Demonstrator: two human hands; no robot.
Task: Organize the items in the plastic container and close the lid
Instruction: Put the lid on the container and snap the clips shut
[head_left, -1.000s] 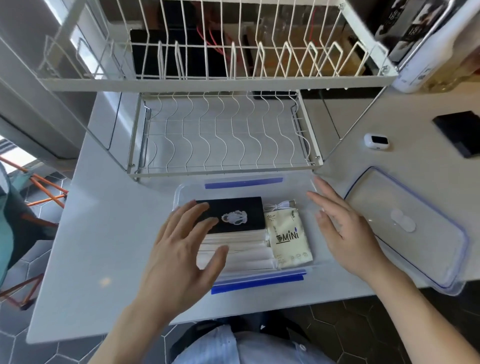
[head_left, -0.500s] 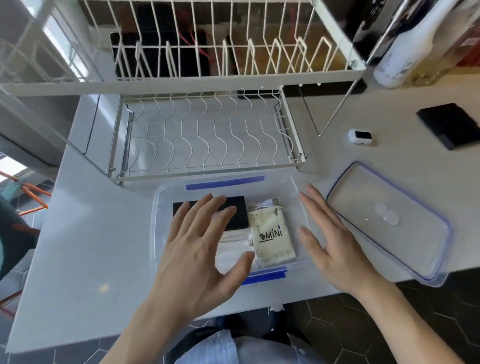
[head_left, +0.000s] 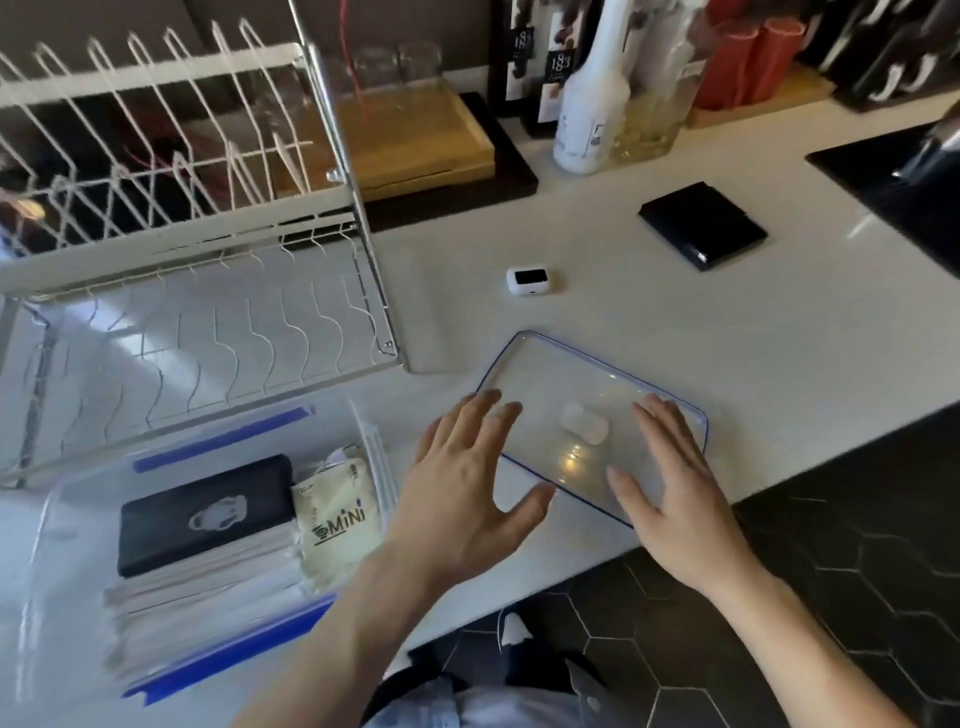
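Head view
Lid (head_left: 582, 395): clear, blue-edged, flat on the white counter (head_left: 675, 322), centre-right of the frame.
Left hand (head_left: 467, 483): fingers spread and straight over the lid's left end; contact unclear.
Right hand (head_left: 675, 483): fingers straight, over its right end.
Container (head_left: 52, 519): lower left, uncovered, holding a black case (head_left: 202, 519), a "MINI" pouch (head_left: 343, 519) and white packets (head_left: 208, 587).

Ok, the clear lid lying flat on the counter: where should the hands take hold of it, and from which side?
Probably by its two short ends, one hand each. The lid lies flat on the counter, thin and wide, so fingers likely need to hook under the blue-edged rim. The left hand and right hand hover open over those ends; the near-right corner overhanging the counter edge looks like an easy start.
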